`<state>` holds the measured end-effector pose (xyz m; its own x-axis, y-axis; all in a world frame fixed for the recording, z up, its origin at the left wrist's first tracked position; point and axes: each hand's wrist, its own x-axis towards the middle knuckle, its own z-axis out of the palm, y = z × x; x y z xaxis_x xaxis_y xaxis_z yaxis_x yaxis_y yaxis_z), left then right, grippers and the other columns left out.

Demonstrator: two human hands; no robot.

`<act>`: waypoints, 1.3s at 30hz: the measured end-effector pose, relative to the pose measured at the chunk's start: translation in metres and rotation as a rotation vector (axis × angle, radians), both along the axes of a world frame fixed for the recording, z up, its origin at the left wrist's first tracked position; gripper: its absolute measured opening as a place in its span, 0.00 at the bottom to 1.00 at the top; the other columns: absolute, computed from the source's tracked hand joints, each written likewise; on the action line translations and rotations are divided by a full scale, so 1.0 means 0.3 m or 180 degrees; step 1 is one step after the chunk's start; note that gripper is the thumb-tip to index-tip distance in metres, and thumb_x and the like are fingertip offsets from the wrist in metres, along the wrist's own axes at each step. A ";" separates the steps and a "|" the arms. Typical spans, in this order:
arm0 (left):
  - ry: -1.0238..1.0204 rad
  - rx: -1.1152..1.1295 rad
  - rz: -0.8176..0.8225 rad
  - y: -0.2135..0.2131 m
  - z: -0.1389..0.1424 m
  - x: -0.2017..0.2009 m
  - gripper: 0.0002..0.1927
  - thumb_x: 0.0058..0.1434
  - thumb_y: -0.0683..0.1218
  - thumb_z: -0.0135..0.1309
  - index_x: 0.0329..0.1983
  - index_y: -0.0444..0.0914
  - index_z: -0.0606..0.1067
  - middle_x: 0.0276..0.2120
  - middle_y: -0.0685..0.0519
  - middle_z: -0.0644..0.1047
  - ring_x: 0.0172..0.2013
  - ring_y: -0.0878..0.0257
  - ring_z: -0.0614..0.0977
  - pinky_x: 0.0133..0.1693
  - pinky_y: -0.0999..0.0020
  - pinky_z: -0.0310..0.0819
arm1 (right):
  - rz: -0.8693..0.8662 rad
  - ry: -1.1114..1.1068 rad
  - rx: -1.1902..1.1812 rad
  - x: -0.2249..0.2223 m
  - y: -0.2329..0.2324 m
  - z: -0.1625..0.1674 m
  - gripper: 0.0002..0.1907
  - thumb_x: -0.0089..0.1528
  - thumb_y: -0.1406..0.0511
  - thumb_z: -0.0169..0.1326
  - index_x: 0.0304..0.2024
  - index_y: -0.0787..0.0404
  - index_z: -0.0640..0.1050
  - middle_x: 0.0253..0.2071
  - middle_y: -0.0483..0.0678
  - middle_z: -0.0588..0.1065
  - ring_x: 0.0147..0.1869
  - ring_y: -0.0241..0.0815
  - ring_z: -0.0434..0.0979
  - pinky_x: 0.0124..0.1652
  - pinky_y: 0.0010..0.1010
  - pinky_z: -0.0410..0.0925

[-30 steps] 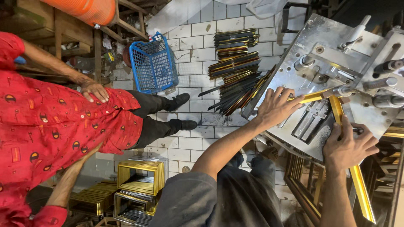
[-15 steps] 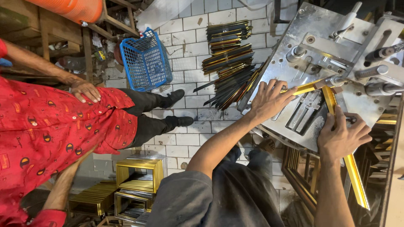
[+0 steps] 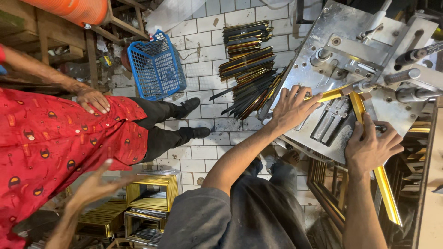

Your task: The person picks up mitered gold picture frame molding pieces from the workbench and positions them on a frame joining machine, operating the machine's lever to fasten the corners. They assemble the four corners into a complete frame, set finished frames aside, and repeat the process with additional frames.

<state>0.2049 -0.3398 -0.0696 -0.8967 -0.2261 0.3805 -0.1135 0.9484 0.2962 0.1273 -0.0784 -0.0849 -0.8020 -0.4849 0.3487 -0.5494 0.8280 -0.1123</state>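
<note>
While the left hand presses one gold strip flat, the right hand, at 4 o'clock, grips another strip on the metal jig.

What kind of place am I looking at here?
Most likely a picture-frame workshop: gold moulding strips meet on a metal joining machine, cut strips are piled on the tiled floor, and finished gold frames are stacked nearby.

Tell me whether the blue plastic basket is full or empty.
Looks empty: through the mesh of the blue plastic basket, lying on the white tiled floor, only mesh and floor show.
</note>
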 end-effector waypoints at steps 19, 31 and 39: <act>0.0037 -0.0001 -0.0017 -0.001 -0.036 0.005 0.19 0.66 0.58 0.57 0.58 0.51 0.77 0.46 0.56 0.69 0.48 0.59 0.68 0.43 0.58 0.63 | -0.0053 -0.0171 -0.0027 0.010 -0.029 0.051 0.15 0.70 0.60 0.57 0.59 0.45 0.81 0.55 0.47 0.70 0.62 0.51 0.62 0.62 0.48 0.55; 0.0055 -0.0003 -0.0006 -0.002 -0.057 -0.001 0.18 0.67 0.59 0.56 0.56 0.51 0.78 0.46 0.57 0.69 0.47 0.60 0.69 0.42 0.59 0.63 | -0.0063 -0.0214 -0.0029 0.014 -0.043 0.082 0.15 0.71 0.60 0.57 0.60 0.45 0.80 0.55 0.47 0.70 0.61 0.51 0.63 0.60 0.47 0.55; 0.0005 0.0035 0.0029 0.005 -0.036 -0.001 0.20 0.66 0.60 0.57 0.59 0.52 0.77 0.46 0.57 0.69 0.48 0.58 0.69 0.44 0.57 0.64 | -0.0056 -0.0247 -0.0076 0.007 -0.019 0.030 0.15 0.70 0.60 0.57 0.59 0.44 0.80 0.55 0.47 0.70 0.62 0.53 0.63 0.59 0.48 0.55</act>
